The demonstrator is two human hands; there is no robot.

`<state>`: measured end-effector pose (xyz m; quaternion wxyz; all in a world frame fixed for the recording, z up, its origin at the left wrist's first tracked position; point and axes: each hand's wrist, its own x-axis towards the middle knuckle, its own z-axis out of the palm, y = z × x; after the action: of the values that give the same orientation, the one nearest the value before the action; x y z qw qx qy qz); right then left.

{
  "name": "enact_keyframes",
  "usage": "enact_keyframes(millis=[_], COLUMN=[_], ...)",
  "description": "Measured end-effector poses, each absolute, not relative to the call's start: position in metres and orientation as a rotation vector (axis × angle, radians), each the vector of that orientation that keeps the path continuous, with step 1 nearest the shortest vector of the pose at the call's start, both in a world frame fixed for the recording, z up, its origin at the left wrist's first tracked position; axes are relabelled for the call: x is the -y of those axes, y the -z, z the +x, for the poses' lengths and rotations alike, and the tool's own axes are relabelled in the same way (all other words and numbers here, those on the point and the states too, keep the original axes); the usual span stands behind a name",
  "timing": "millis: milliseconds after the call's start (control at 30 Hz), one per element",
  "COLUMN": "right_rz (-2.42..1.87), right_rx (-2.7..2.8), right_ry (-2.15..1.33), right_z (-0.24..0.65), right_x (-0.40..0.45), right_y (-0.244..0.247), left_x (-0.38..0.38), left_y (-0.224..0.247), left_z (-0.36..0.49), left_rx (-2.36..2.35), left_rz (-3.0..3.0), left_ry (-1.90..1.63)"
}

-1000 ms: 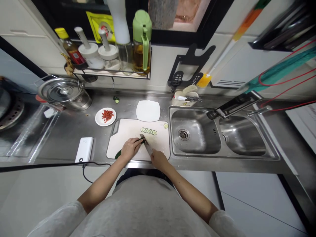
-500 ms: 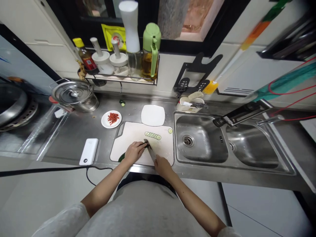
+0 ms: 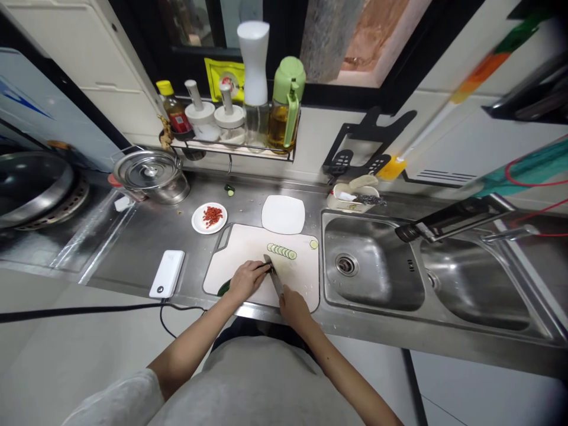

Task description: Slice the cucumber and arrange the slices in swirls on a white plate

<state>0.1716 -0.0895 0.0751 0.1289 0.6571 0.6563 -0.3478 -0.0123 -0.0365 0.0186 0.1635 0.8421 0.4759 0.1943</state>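
Observation:
On the white cutting board [image 3: 242,245], my left hand [image 3: 248,279] is closed over a dark green cucumber [image 3: 224,289], whose end pokes out beside the wrist. My right hand [image 3: 293,306] grips a kitchen knife [image 3: 276,279] by its handle. The blade lies right at the left fingertips, by the cucumber's cut end, which the fingers mostly hide. Beyond the knife, an overlapping row of cucumber slices [image 3: 281,251] rests on the board. One single slice [image 3: 314,244] sits near the board's far right corner.
Behind the board lie a white square plate [image 3: 283,214], a round plate [image 3: 196,222] of red pieces and a cucumber end [image 3: 229,190]. A white power bank [image 3: 167,273] with a cable is at left. The double sink [image 3: 373,260] is at right, a steel pot [image 3: 153,177] back left.
The whole view has shifted, so everything appears slightly lower and to the right. Both hands, knife and cucumber keep nearly the same places on the board.

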Motion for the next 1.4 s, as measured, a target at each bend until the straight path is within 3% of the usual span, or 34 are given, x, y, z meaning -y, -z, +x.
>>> enact_keyframes(millis=[333, 600, 733, 1033, 1400], right_rz=[1.91, 1.913, 1.901, 1.914, 1.884], right_rx=[-1.896, -1.902, -1.916, -1.932, -1.934], right_ry=[0.999, 1.017, 1.022, 1.021, 0.984], right_z=[0.171, 0.172, 0.174, 0.176, 0.175], right_x=[0.087, 0.086, 0.085, 0.086, 0.086], right_y=[-0.078, -0.079, -0.078, -0.076, -0.077], left_x=[0.043, 0.064, 0.061, 0.035, -0.032], left_y=[-0.024, -0.027, -0.024, -0.026, -0.033], left_z=[-0.014, -0.037, -0.047, -0.076, -0.077], left_rx=[-1.401, -1.745, -1.744, -2.071, -2.238], left_rz=[2.355, 2.123, 2.015, 1.762, 1.786], left_ry=[-0.513, -0.311, -0.394, -0.581, -0.413])
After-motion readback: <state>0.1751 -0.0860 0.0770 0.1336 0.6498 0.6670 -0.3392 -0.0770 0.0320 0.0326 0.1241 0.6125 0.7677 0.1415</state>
